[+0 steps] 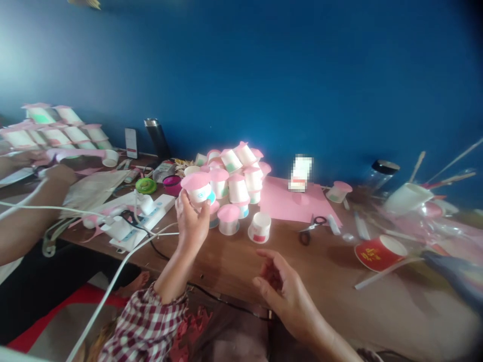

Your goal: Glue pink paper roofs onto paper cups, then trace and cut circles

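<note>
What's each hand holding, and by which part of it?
Left hand: a paper cup, by its side wall, below the pink disc. Right hand: nothing.

We see a brown wooden surface (230, 264) bearing a pile of pink-topped cups (237, 190), a white cup (259, 231) with a red mark near them, a flat pink sheet (279, 206), scissors (311, 227) by its near edge, a red cup (372, 254) and a white power strip (160, 213).

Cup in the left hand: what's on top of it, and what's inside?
A pink disc lies on top of the cup in the left hand, reaching past its sides. The disc and the cup's own wall hide the inside, so any contents cannot be seen.
</note>
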Available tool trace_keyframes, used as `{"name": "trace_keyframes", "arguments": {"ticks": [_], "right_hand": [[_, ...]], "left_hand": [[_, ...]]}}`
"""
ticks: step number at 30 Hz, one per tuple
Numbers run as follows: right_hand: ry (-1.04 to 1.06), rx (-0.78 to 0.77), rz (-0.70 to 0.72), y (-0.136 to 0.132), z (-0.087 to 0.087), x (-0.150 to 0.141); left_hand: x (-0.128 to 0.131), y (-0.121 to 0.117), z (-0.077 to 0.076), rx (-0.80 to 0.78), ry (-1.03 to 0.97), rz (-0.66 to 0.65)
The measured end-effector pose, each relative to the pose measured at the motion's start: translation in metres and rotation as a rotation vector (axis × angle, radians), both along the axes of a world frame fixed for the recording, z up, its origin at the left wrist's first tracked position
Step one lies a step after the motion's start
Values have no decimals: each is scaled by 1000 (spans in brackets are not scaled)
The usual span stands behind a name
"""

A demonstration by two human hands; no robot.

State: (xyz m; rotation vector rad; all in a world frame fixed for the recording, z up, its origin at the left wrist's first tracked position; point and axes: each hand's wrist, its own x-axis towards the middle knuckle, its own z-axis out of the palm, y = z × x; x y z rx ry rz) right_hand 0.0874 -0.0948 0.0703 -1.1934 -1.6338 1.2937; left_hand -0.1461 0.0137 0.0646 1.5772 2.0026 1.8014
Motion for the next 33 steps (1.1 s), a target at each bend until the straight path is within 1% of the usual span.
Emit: {"name": "trace_keyframes", "arguments": {"ticks": [6,12,20,23,26,28,30,33], "right_hand": [[-11,4,-4,0,0,4],[0,-5,-8,1,2,7],[29,-18,-5,-1,6,9],[29,-22,0,-1,5,9],[30,-28,2,-1,5,9],[36,-31,8,-2,5,10],[46,-35,14,-2,5,11],[57,-48,22,-2,5,14]], "left_hand": [[10,-2,0,-140,84,35],[15,2,0,-226,163,11],[16,6,-11,-139,78,-44],[16,6,-12,-126,48,-46],[18,4,-9,-123,123,-38],[20,1,-7,-88,158,-32],[22,-3,-7,-45,144,-38],[26,-8,-8,-36,141,-46]]}}
